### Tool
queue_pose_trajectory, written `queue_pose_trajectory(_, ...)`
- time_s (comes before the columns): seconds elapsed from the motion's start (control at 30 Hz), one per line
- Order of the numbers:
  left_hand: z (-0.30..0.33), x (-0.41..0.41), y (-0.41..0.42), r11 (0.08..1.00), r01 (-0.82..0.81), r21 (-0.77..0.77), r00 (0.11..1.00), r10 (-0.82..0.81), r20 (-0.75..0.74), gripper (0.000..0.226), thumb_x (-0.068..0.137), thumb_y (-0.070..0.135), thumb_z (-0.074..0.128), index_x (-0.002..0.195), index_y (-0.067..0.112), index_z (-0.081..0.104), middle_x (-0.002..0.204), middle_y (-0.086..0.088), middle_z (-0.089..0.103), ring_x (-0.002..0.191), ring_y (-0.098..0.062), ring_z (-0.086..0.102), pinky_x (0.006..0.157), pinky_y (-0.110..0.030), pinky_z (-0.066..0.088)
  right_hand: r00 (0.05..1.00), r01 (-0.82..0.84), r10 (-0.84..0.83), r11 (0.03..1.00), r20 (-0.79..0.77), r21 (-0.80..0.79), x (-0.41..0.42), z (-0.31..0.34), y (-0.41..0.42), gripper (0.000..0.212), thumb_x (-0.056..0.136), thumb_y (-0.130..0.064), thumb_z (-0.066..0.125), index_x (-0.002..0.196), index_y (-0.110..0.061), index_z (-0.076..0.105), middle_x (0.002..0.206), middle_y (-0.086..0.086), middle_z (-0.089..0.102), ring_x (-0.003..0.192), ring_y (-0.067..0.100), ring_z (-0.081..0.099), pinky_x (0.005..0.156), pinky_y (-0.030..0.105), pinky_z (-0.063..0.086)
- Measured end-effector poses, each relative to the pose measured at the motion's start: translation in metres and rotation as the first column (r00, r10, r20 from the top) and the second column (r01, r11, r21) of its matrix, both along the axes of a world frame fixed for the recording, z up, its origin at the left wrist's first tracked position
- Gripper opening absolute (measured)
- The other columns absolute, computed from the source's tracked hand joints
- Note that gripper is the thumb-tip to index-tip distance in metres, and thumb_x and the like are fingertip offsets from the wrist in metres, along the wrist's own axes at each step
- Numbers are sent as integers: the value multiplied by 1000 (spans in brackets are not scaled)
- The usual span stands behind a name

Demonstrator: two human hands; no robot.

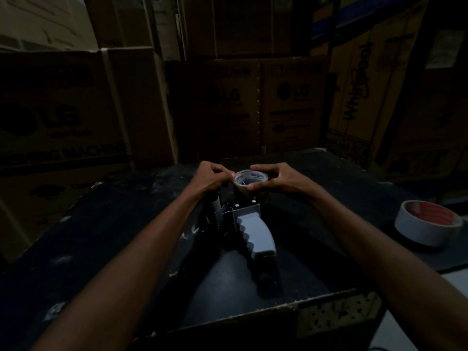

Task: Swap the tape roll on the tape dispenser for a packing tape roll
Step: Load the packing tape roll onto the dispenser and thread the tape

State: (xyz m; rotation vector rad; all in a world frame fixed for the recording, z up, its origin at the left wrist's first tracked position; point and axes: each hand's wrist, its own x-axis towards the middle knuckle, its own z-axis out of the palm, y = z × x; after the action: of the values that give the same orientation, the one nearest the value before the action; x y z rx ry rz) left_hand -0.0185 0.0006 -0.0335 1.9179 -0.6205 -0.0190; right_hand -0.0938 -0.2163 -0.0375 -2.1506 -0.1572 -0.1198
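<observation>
A tape dispenser (pixel 255 231) with a pale ribbed handle lies on the dark table (pixel 106 224), handle toward me. At its far end sits a brown packing tape roll (pixel 249 179) with a white printed core. My right hand (pixel 276 179) grips that roll around its right side, thumb below and fingers on top. My left hand (pixel 212 177) pinches at the roll's left edge with fingertips together. A second roll (pixel 428 222), white with a red core, lies flat on the table at the right.
Stacked cardboard appliance boxes (pixel 253 107) close off the back and left (pixel 63 117). The table's near edge (pixel 329 307) is chipped and pale. The scene is very dim.
</observation>
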Motion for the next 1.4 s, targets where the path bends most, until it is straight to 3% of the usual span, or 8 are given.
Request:
queue_pose_trajectory(0.1, 3, 1, 1, 999, 0, 48, 1000, 0, 13, 9, 86, 11, 70, 77, 12, 73, 80, 5, 70, 71, -9, 61, 60, -15, 48, 1000, 1, -1, 1000, -6, 9, 1, -3, -1, 97, 56, -52, 88, 142, -22, 53, 136, -2, 61, 119, 8, 59, 102, 31, 49)
queue_pose_trajectory(0.27, 6, 6, 0, 996, 49, 73, 999, -47, -24, 17, 84, 12, 71, 93, -2, 73, 83, 0, 71, 75, -8, 63, 64, -15, 51, 1000, 6, -7, 1000, 10, 22, 1, -11, -5, 85, 68, -41, 86, 143, -21, 51, 135, -6, 58, 109, -4, 57, 83, 11, 46)
queue_pose_trajectory(0.37, 9, 10, 2, 993, 84, 79, 995, -79, -68, 18, 83, 10, 71, 95, -5, 72, 92, -4, 72, 84, -10, 66, 73, -20, 56, 1000, 8, -8, 1000, 0, 27, 4, -14, -5, 81, 72, -37, 85, 144, -20, 50, 136, -5, 58, 107, -5, 56, 79, 9, 46)
queue_pose_trajectory(0.5, 5, 10, 2, 994, 83, 69, 995, -78, -67, 22, 83, 8, 71, 97, -9, 71, 86, -3, 71, 77, -7, 65, 56, -9, 51, 1000, 17, -18, 1000, 2, 25, 5, -17, -6, 87, 68, -43, 85, 144, -20, 50, 142, -1, 56, 116, 5, 55, 83, 13, 43)
queue_pose_trajectory(0.7, 1, 14, 4, 993, 95, 64, 994, -92, -55, 8, 83, 10, 71, 82, 2, 73, 87, -4, 72, 85, -13, 66, 70, -19, 55, 1000, 22, -22, 999, 2, 40, 5, -20, -4, 90, 66, -44, 86, 144, -19, 50, 142, 0, 57, 120, 7, 56, 87, 15, 44)
queue_pose_trajectory(1.1, -6, 13, 6, 992, 100, 83, 995, -100, -3, 7, 83, 12, 72, 82, 5, 74, 83, -3, 71, 78, -9, 65, 70, -19, 54, 1000, 20, -20, 999, 5, 34, 6, -24, -3, 80, 75, -34, 83, 145, -17, 49, 141, -1, 56, 104, -6, 56, 75, 5, 44)
queue_pose_trajectory(1.27, -10, 15, 8, 991, 95, 89, 995, -98, 27, 7, 82, 15, 74, 80, 8, 75, 82, -5, 73, 81, -14, 66, 76, -28, 53, 1000, 23, -23, 999, 5, 33, 4, -25, -1, 88, 69, -42, 84, 146, -17, 48, 143, 4, 56, 124, 12, 54, 94, 21, 46)
queue_pose_trajectory(1.4, -11, 17, 9, 990, 96, 105, 994, -101, 48, 7, 81, 14, 75, 80, 8, 75, 93, -15, 74, 97, -30, 68, 94, -47, 54, 1000, 19, -19, 1000, 4, 8, 3, -25, -1, 95, 65, -49, 84, 146, -18, 47, 145, 6, 53, 129, 17, 52, 104, 32, 45)
